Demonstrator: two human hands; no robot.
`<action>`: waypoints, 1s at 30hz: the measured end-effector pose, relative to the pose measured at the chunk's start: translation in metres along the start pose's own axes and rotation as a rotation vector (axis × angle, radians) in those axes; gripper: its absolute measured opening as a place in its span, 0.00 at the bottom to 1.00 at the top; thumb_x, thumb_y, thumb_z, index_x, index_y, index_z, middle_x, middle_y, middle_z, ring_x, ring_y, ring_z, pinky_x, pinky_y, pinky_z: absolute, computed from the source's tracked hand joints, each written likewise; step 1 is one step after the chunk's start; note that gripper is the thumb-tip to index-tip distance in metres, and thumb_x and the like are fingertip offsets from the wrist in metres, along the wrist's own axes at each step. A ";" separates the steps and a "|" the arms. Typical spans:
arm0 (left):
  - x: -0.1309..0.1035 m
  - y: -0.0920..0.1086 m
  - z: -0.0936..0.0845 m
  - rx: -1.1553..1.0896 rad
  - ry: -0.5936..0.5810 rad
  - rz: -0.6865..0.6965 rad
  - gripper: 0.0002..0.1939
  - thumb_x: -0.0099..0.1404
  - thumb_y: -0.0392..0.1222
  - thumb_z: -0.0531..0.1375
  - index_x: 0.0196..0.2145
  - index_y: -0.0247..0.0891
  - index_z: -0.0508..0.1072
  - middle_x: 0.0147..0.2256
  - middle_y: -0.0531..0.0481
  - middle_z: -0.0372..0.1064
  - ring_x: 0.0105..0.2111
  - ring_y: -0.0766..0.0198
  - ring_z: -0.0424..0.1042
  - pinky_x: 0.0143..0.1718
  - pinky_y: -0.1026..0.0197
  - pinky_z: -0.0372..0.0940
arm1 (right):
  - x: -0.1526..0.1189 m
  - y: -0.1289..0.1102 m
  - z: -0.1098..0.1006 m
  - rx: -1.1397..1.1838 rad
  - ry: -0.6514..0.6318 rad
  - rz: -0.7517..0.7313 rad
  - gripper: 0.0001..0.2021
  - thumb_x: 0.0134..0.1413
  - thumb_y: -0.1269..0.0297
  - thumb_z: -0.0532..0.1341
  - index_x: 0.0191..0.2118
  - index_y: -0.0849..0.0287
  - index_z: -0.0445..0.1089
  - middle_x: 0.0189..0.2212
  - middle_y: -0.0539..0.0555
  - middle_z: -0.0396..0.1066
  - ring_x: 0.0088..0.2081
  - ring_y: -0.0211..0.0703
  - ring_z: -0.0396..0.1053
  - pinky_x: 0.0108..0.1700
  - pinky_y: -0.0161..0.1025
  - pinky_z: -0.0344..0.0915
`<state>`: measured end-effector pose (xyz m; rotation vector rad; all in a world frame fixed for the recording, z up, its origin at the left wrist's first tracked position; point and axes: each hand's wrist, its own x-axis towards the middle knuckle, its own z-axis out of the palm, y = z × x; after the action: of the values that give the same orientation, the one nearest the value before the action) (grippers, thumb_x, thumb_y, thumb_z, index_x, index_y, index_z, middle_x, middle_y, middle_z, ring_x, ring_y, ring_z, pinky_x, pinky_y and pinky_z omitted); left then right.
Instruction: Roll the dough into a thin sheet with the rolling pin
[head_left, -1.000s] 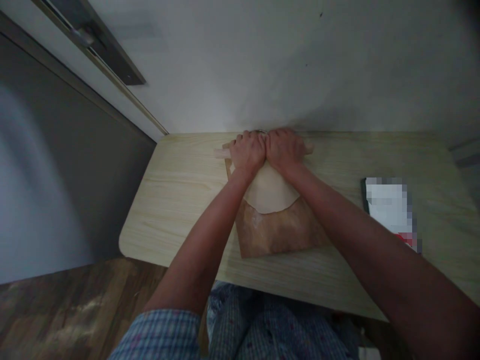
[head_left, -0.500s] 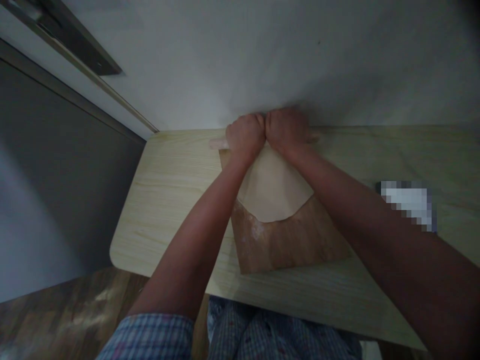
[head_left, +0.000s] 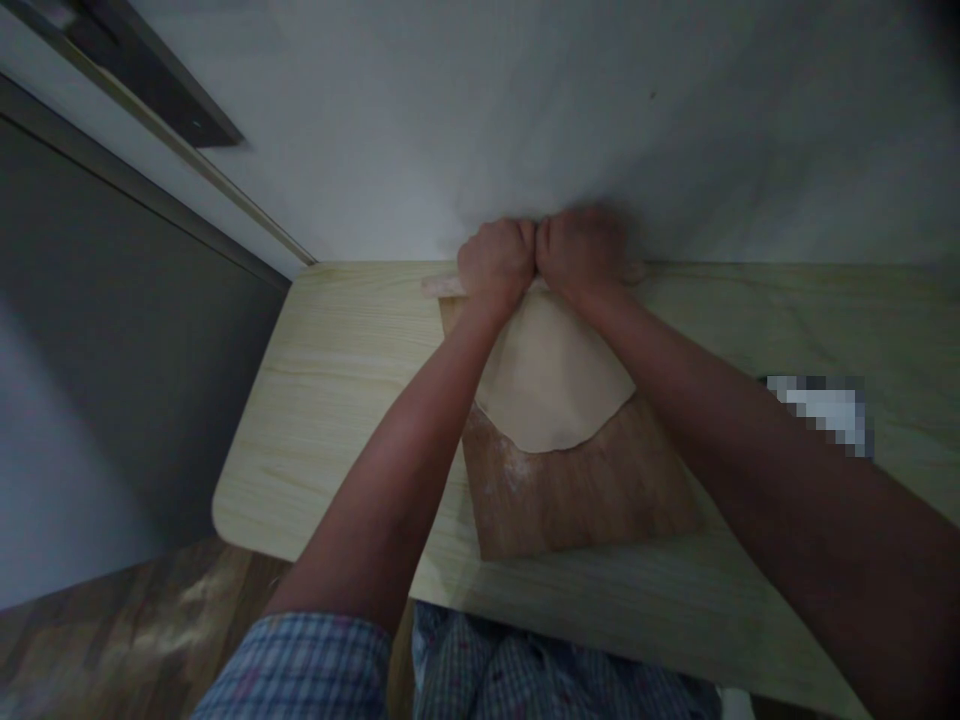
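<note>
A pale rolling pin lies crosswise at the far edge of a brown wooden board. My left hand is closed around it, and my right hand grips it just beside, the two fists touching at the thumbs. Only the pin's ends show past my hands. Beneath and in front of them a flat, rounded sheet of dough covers the far half of the board. White flour dusts the board near the dough's lower left edge.
The board rests on a light wood table whose far edge meets a white wall. A blurred-out object lies to the right, partly behind my right forearm. At upper left is a metal door plate.
The camera view has shifted slightly. Both hands stay on the rolling pin at the board's far edge, a little higher in the picture, while the dough shows slightly lower.
</note>
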<state>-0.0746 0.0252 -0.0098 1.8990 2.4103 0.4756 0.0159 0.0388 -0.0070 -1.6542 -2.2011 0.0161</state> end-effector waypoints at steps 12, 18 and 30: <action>-0.041 -0.008 0.000 0.074 0.079 0.138 0.27 0.67 0.46 0.35 0.36 0.36 0.72 0.36 0.42 0.70 0.39 0.56 0.67 0.42 0.54 0.55 | -0.040 -0.008 -0.007 -0.046 -0.068 -0.007 0.23 0.59 0.61 0.40 0.36 0.68 0.70 0.36 0.64 0.71 0.36 0.45 0.65 0.38 0.41 0.56; -0.065 -0.010 -0.012 0.083 0.073 0.205 0.23 0.66 0.43 0.37 0.38 0.36 0.69 0.39 0.42 0.69 0.41 0.56 0.65 0.43 0.53 0.53 | -0.065 -0.013 -0.012 -0.082 0.031 -0.032 0.21 0.59 0.64 0.40 0.37 0.68 0.69 0.36 0.63 0.71 0.40 0.46 0.63 0.46 0.44 0.50; -0.106 -0.018 -0.014 0.140 0.163 0.207 0.25 0.66 0.43 0.36 0.56 0.28 0.54 0.56 0.38 0.53 0.56 0.55 0.51 0.56 0.51 0.42 | -0.103 -0.023 -0.013 -0.105 0.074 -0.042 0.21 0.59 0.61 0.40 0.44 0.65 0.66 0.42 0.60 0.69 0.43 0.47 0.62 0.53 0.46 0.43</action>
<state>-0.0678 -0.0824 -0.0178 2.2675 2.4126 0.5018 0.0225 -0.0665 -0.0205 -1.6354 -2.2146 -0.1723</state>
